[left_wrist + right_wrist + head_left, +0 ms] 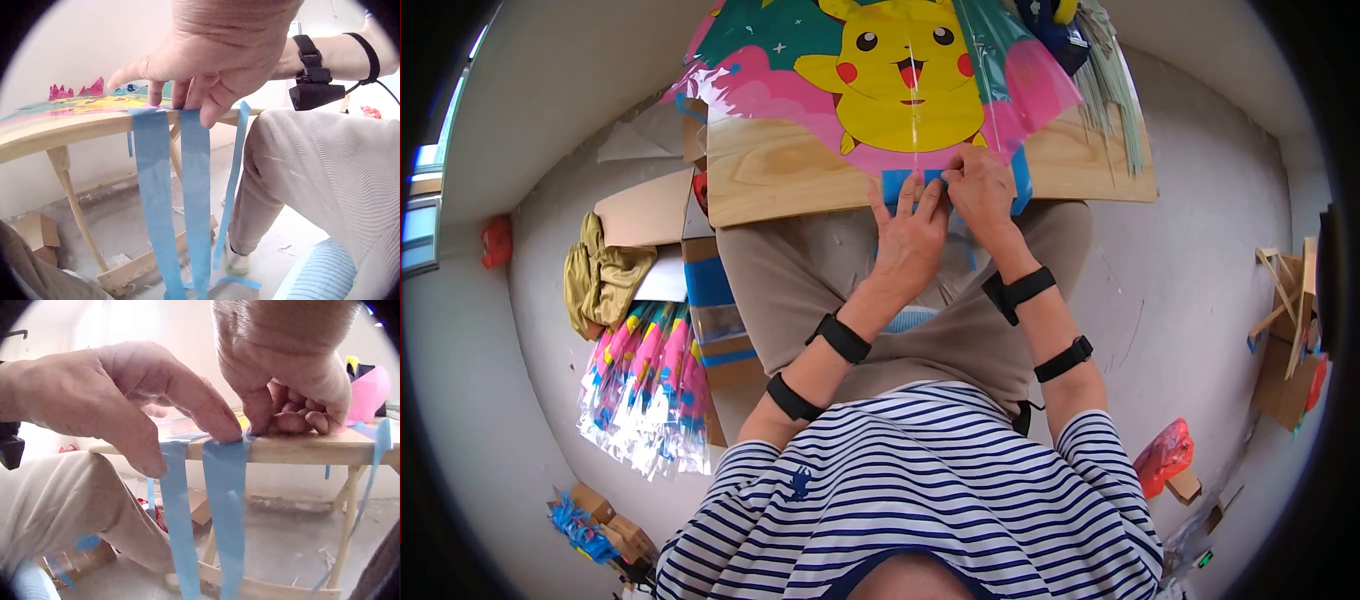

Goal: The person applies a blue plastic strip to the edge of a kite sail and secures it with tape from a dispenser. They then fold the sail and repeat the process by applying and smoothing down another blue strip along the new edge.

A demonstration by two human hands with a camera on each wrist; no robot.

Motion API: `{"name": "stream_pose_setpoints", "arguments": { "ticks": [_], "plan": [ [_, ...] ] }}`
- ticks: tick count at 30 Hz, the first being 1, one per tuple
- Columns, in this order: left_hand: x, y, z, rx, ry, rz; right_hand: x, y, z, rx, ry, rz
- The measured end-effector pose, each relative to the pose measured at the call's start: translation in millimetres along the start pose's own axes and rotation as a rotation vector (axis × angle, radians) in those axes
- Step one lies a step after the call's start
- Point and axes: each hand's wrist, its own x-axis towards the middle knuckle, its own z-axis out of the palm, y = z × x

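Note:
A clear plastic sheet printed with a yellow cartoon figure (905, 85) lies over the wooden table (790, 165). Blue plastic strips (153, 181) hang from the table's front edge, their upper ends by the sheet's lower margin. My left hand (912, 238) has its fingers spread, with the tips pressing on the strips at the edge. Just to its right, my right hand (983, 195) has curled fingers, with thumb and fingertip pinching at the top of a blue strip (226, 487). The pinched spot itself is mostly hidden by the fingers.
Thin pale rods (1108, 100) lie at the table's right side. Left of my legs, several folded printed sheets (650, 370) hang by cardboard boxes (645, 210) and an olive cloth (605, 275). Another blue strip (236, 187) hangs close to my knee.

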Motion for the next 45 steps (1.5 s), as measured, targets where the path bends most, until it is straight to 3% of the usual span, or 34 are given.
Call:
{"name": "stream_pose_setpoints", "arguments": {
  "ticks": [5,10,14,20,23,26,29,31,34,45],
  "plan": [
    [3,-19,-13,-0.148,0.000,-0.045,3,3,3,-0.028,-0.051,0.031],
    [14,-90,-16,0.030,0.149,-0.315,2,1,2,-0.022,-0.039,0.042],
    [21,-128,-5,0.117,0.077,-0.349,4,1,3,-0.019,-0.043,0.048],
    [31,-147,-31,0.158,-0.030,-0.369,4,1,-1,-0.002,-0.070,0.082],
    [36,-142,-44,0.162,-0.045,-0.464,7,-2,-3,-0.013,-0.085,0.097],
    [30,-130,-38,0.118,0.127,-0.264,8,-1,-2,-0.036,-0.064,0.088],
    [19,-77,-36,-0.020,0.072,0.044,7,3,4,-0.053,-0.061,0.081],
    [12,-35,-33,-0.119,-0.012,0.069,9,5,5,-0.051,-0.067,0.085],
    [4,-10,-11,-0.157,0.018,0.117,8,5,3,-0.037,-0.073,0.087],
    [1,1,8,-0.054,0.022,0.049,8,3,-1,-0.026,-0.092,0.097]
  ]
}}
